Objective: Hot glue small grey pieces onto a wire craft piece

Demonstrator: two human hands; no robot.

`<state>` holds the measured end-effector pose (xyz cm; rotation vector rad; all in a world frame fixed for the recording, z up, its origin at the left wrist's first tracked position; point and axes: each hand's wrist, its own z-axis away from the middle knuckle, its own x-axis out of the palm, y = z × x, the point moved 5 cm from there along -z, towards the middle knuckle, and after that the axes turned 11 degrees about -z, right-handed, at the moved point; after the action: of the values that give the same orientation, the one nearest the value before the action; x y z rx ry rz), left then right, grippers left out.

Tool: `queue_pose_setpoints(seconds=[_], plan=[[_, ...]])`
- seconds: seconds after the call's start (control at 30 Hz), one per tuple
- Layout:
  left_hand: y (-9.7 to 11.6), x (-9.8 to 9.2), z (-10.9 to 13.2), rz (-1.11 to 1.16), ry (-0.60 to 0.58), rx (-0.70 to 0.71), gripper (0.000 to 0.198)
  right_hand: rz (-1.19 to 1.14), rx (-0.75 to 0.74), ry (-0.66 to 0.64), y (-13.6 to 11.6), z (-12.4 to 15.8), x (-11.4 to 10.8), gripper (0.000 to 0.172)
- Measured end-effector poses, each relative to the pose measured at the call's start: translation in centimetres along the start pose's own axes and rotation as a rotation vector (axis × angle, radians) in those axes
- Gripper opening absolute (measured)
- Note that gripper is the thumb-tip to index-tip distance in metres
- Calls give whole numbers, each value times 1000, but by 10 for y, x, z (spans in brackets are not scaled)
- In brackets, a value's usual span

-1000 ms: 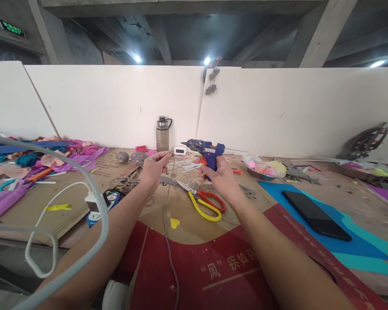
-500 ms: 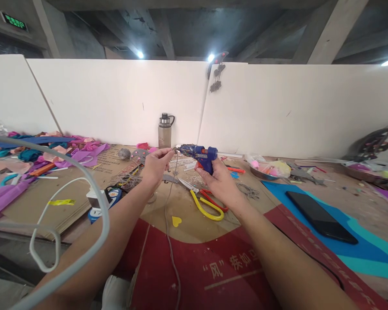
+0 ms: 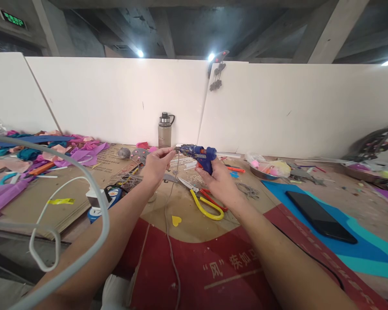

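My right hand (image 3: 218, 181) grips a blue glue gun (image 3: 200, 155) above the table, its nozzle pointing left. My left hand (image 3: 155, 165) pinches the top end of a thin grey string (image 3: 167, 215) right at the nozzle tip; the string hangs down over the cardboard and the red sheet. Yellow-and-red scissors (image 3: 207, 204) lie on the cardboard just below my right hand. A small yellow heart (image 3: 176, 221) lies beneath my hands.
A metal water bottle (image 3: 164, 130) stands against the white wall. A black phone (image 3: 320, 217) lies on blue felt (image 3: 362, 245) at right. Coloured felt scraps (image 3: 51, 150) pile at left, beside a white charger and cable (image 3: 95, 198). A metal tray (image 3: 268, 170) holds coloured bits.
The glue gun came down and left until its nozzle met the string end held in my left hand. The view shifted slightly downward.
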<state>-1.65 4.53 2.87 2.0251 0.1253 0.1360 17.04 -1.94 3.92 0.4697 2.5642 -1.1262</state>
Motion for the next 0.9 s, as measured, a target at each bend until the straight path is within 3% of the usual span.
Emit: queue_pose_setpoints(seconds=[0.9], plan=[[3, 0, 0, -23, 14, 8, 26, 62, 28, 28, -3, 2, 0, 25]])
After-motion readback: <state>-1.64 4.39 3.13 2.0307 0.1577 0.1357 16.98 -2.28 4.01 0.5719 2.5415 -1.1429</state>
